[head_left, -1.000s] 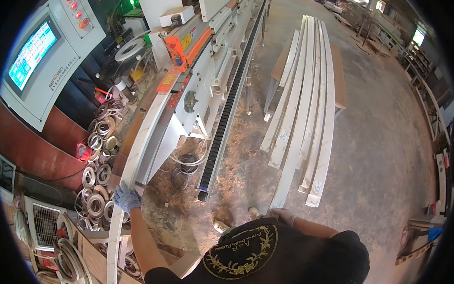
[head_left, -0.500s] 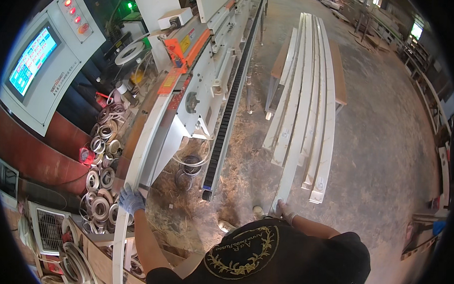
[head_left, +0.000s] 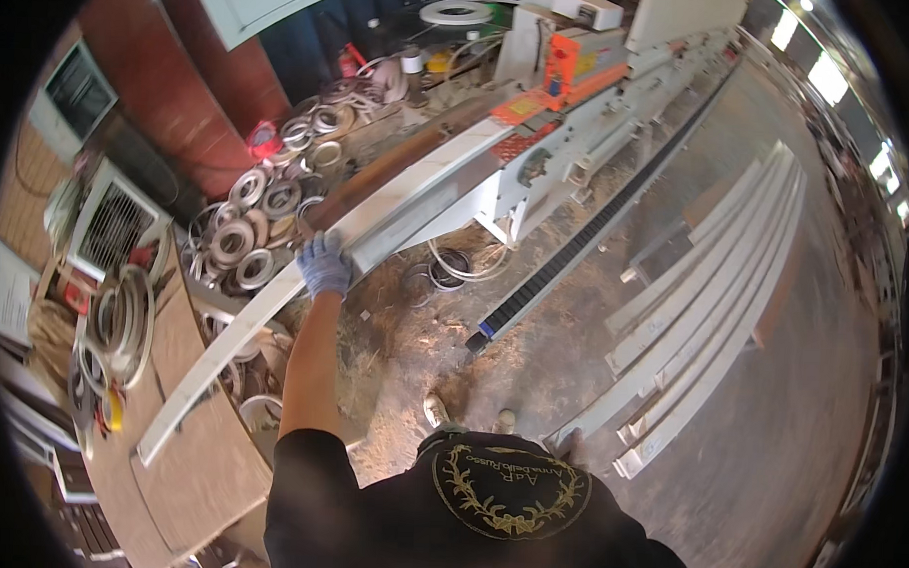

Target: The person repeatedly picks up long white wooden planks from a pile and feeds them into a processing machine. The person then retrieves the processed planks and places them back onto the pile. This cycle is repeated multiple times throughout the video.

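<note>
My left hand, in a grey glove, grips a long, narrow white board. The board lies along the bed of an edge-banding machine; its near end sticks out to the lower left over brown sheets. On my right, several long white boards lie side by side. My right hand is at the near end of one of these boards, its fingers apparently closed round it. My body and black shirt hide most of that hand.
Rolls of edge-banding tape are heaped left of the machine. Brown sheet boards lie at lower left. A black conveyor track runs away between the machine and the boards. Tape coils lie on the dusty floor.
My view has swung left, so the machine and boards appear farther right, and the left board's near end shows. Both hands stay at their boards; my right hand is now more hidden.
</note>
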A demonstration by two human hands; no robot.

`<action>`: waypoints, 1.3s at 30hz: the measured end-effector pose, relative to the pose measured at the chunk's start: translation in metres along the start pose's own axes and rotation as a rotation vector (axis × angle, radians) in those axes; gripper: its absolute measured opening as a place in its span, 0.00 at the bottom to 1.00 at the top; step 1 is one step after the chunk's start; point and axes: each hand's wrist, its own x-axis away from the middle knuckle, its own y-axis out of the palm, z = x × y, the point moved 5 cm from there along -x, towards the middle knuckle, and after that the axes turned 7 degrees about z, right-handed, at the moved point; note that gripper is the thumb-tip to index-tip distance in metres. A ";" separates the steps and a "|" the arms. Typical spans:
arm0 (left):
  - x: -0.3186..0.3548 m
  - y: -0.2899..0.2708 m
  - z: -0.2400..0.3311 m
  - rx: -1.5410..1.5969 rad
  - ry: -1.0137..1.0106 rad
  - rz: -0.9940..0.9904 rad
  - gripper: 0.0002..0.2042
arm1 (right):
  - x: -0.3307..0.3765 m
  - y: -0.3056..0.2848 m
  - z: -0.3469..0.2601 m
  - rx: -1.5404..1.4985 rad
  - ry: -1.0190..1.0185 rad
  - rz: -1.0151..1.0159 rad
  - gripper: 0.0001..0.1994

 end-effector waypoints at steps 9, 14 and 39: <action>0.003 -0.004 -0.006 0.037 -0.008 0.069 0.24 | -0.019 -0.005 -0.024 0.295 -0.058 -0.123 0.19; 0.005 -0.010 -0.007 0.029 -0.010 0.049 0.24 | -0.032 0.001 -0.042 0.222 0.018 0.069 0.22; 0.386 -0.050 0.245 1.189 0.038 -1.457 0.45 | -0.126 0.024 -0.056 -0.215 -0.028 -0.020 0.29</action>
